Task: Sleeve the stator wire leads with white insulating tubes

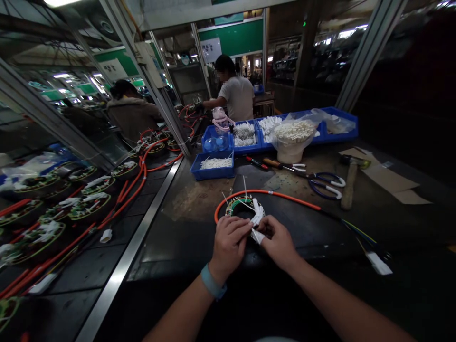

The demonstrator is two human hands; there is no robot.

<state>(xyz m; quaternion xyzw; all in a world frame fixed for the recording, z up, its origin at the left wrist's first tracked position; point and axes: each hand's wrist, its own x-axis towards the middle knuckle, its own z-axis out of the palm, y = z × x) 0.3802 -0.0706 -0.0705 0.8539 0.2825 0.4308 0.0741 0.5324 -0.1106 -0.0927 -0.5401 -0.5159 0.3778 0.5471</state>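
Note:
A ring-shaped motor stator (235, 204) lies on the dark bench in front of me, green inside, with white sleeves over part of its wires and thin white ties sticking up. My left hand (230, 241) is closed at its near left edge, fingers pressed together on it. At its near right side my right hand (280, 241) pinches a white sleeve (257, 236). Both sets of fingertips almost meet there, and they hide the near part of the ring. An orange cable (270, 192) curves round behind the stator and runs right to loose wire ends with a white tag (378, 263).
Blue bins (213, 173) of white ties and sleeves stand at the back, beside a bagged tub (290, 152). Scissors (326, 185), a hammer (349, 183) and cardboard (392, 180) lie right. Several stators (90, 204) fill the conveyor on the left. A person (237, 92) works beyond.

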